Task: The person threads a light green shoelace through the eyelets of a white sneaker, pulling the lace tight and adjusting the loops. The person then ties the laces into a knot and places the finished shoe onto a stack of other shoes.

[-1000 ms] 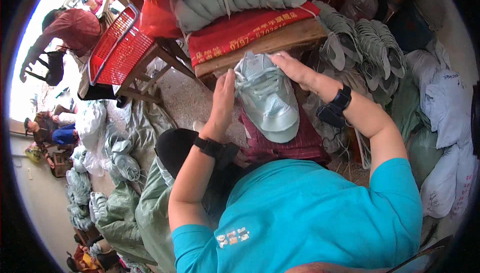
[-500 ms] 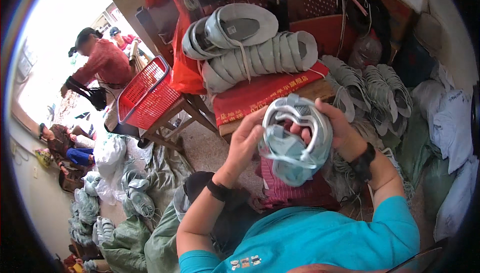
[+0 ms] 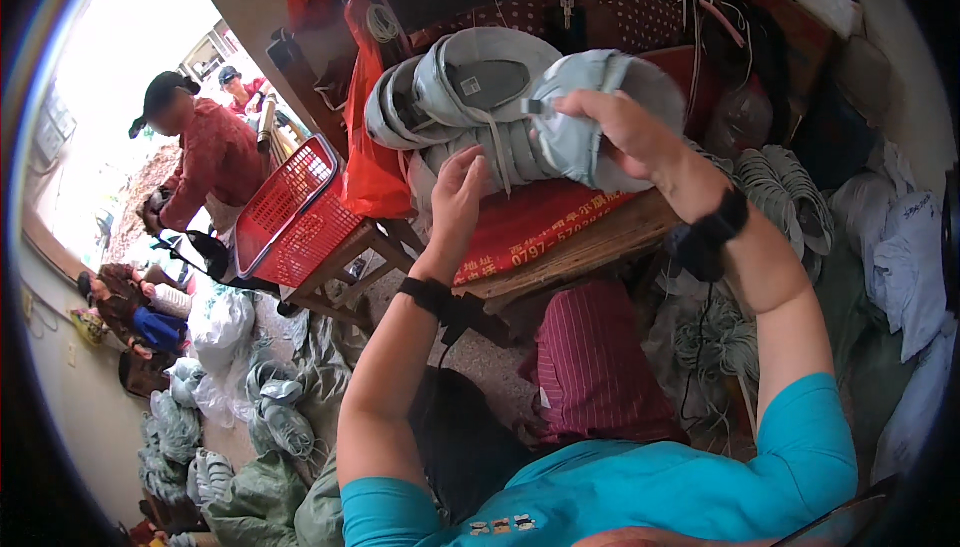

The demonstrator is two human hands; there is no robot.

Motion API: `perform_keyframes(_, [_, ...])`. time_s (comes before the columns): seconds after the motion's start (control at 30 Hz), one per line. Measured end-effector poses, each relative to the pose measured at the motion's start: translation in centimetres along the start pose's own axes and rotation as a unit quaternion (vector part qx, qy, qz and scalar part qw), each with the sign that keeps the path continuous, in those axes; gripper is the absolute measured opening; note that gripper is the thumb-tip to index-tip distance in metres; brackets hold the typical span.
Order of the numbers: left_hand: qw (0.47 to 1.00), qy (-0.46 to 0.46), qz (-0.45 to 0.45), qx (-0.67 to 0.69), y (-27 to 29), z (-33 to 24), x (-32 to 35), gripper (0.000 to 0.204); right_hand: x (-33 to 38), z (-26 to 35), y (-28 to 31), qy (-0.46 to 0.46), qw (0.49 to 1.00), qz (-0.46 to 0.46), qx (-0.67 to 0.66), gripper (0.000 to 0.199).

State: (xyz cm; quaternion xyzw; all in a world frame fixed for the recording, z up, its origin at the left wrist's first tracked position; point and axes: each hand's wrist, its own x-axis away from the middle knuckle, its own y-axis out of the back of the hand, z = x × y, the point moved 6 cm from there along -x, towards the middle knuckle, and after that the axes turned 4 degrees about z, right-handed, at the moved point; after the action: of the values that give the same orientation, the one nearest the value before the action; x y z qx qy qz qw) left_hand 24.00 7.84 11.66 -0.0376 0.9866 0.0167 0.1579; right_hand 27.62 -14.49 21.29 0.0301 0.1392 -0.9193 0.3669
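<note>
My right hand (image 3: 625,132) grips a pale grey shoe upper (image 3: 570,142) by its edge, holding it over the right end of a row of nested shoe uppers (image 3: 515,159). The thumb lies on the upper's outside, and its far side looks smeared by motion. My left hand (image 3: 460,192) is raised at the row's near left side, holding nothing, its fingers loosely apart. Whether it touches the row I cannot tell. More shoe uppers (image 3: 490,72) lie on top of the row, one showing a grey inside with a small white label.
A red printed cloth (image 3: 545,232) covers the wooden bench (image 3: 560,272). To the left, a red plastic basket (image 3: 300,197) rests on a stool beside a hanging red bag (image 3: 372,127). Further stacked uppers (image 3: 790,197) and white sacks (image 3: 905,267) stand right. Other people sit beyond the doorway.
My right hand has carried the shoe upper up and away from my body, over the row on the bench. My left hand has let go of it and moved forward and left.
</note>
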Motion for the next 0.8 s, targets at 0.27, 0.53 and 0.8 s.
perform_keyframes(0.27, [0.959, 0.064, 0.013, 0.275, -3.1, 0.4, -1.4, 0.042, -6.6, -3.8, -1.0, -0.121, 0.989, 0.013, -0.079, 0.035])
perform_keyframes(0.53, [0.993, -0.060, 0.057, 0.078, -4.8, -3.1, 0.1, 0.054, -6.8, -3.6, -0.6, -0.137, 0.985, 0.047, -0.089, 0.036])
perform_keyframes(0.8, [0.998, -0.051, 0.031, 0.033, 0.8, -1.5, 1.5, 0.040, -7.5, -0.4, -1.4, -0.112, 0.990, -0.070, 0.043, 0.029])
